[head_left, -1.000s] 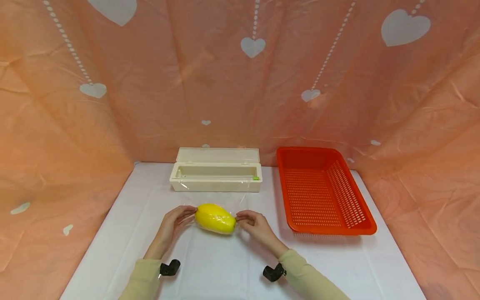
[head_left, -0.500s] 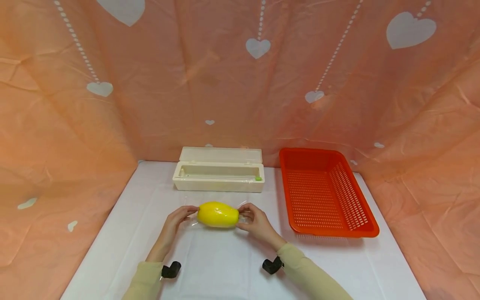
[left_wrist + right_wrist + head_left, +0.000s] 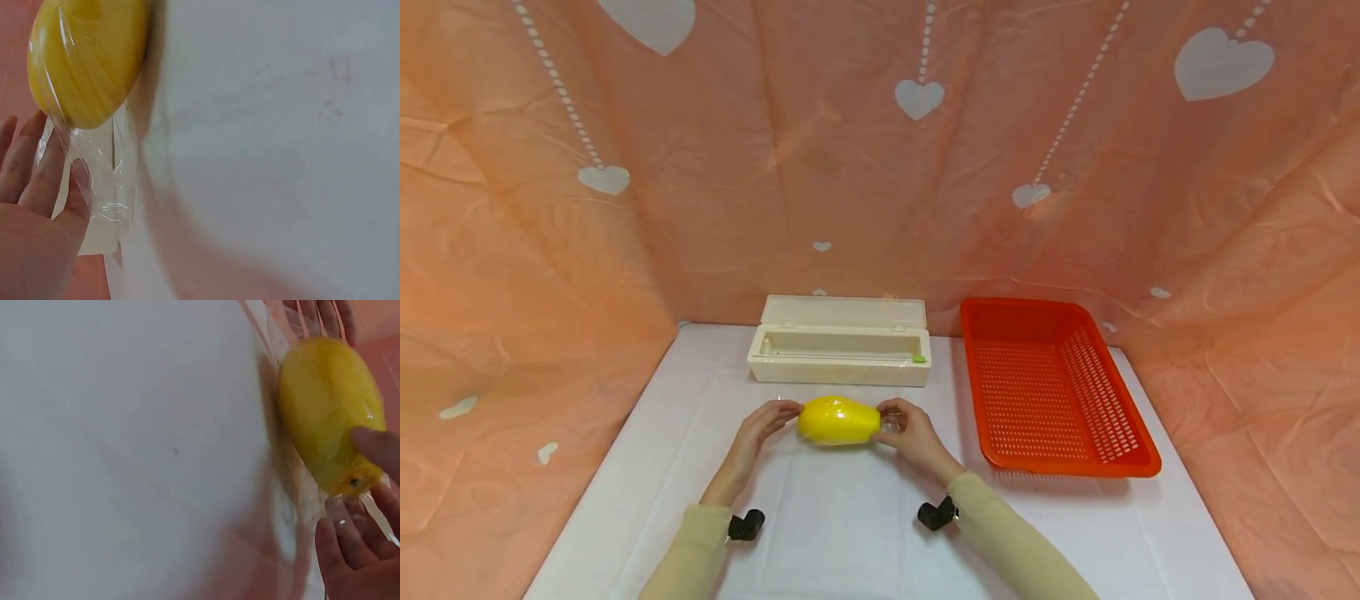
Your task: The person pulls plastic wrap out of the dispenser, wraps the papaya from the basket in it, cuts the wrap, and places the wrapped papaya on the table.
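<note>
A yellow papaya [image 3: 838, 421] wrapped in clear cling film [image 3: 103, 169] lies crosswise between the hands, over the white table. The left hand [image 3: 760, 429] is at its left end; in the left wrist view its fingertips meet the fruit, and loose film hangs between fingers and thumb. The right hand [image 3: 917, 437] holds the narrower right end. In the right wrist view, one of its digits presses on the papaya [image 3: 328, 406], while other fingers lie behind the gathered film below the stem end. The film's far edges are hard to make out.
Behind the papaya stands a cream cling-film box [image 3: 841, 371] with its lid raised and a green slider [image 3: 919, 359] on its edge. A red plastic basket [image 3: 1037, 392] sits to the right. A pink heart-patterned curtain [image 3: 835, 167] encloses the table [image 3: 835, 533].
The papaya has turned, from slanted with a greenish end to nearly level and all yellow. Both hands have shifted slightly away from the body with it, and the film is drawn in closer.
</note>
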`<state>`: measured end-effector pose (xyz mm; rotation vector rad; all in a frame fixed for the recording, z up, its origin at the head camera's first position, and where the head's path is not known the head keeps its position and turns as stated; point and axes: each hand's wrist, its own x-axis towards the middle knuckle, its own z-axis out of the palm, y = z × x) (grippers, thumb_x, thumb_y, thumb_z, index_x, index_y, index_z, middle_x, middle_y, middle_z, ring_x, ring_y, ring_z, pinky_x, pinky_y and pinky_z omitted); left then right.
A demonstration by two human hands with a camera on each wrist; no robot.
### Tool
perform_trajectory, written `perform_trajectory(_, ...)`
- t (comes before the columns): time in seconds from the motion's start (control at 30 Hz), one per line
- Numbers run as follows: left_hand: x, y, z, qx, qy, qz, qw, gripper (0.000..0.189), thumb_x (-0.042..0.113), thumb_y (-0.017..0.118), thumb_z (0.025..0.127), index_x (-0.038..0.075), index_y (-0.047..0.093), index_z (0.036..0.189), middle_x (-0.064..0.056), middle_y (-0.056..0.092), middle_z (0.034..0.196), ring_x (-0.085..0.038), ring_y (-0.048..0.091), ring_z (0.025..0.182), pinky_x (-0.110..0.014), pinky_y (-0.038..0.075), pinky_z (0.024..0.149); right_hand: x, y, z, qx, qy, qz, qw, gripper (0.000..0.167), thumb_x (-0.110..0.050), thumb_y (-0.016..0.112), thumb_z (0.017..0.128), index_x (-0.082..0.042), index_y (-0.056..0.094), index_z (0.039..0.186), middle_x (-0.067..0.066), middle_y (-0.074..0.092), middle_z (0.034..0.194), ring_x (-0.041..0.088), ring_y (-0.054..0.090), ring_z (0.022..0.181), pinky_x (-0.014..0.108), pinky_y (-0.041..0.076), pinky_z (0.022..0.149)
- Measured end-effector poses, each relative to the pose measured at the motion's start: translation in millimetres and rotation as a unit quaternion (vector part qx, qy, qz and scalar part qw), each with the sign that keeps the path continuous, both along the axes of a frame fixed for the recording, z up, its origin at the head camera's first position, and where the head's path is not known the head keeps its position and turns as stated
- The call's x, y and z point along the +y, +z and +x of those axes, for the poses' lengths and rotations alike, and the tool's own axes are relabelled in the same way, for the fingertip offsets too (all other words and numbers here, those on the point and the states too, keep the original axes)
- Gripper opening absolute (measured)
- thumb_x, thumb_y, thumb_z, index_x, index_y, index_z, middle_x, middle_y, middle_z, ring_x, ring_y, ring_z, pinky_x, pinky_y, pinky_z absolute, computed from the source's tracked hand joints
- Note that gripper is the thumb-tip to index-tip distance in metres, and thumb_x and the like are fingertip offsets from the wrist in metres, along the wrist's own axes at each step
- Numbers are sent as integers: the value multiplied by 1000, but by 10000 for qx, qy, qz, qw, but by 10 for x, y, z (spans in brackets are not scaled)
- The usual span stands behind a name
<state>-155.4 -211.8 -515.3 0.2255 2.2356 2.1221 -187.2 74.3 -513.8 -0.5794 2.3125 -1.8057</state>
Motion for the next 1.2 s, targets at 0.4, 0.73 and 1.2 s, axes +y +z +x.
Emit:
perform_trajectory(0.4, 22, 20, -198, 29, 95, -625, 9980, 35, 20, 44, 103, -8, 52, 123, -23, 55, 125, -35, 48, 121, -37, 32, 107, -2, -357, -331, -673, -72, -188, 9975, 38, -4, 71, 86, 8, 59, 119, 19, 65, 111, 27, 64, 98, 27, 54, 80)
perform_trajectory(0.73, 85, 305, -267, -85, -85, -1118, 9937, 39, 7, 60, 94, -10, 48, 127, -28, 53, 128, -43, 45, 123, -49, 34, 101, -49, -379, -454, -680, -421, 37, 9968, 38, -20, 73, 86, 2, 64, 117, 9, 67, 103, 17, 61, 88, 25, 52, 74)
perform_trajectory(1.2, 7, 14, -461, 309, -185, -1714, 9845, 62, 9, 81, 77, 2, 51, 130, -18, 56, 130, -35, 48, 122, -47, 34, 91, -22, -359, -458, -548, -161, 36, 9984, 53, -16, 79, 80, -8, 57, 128, 5, 62, 115, 20, 58, 99, 30, 50, 85)
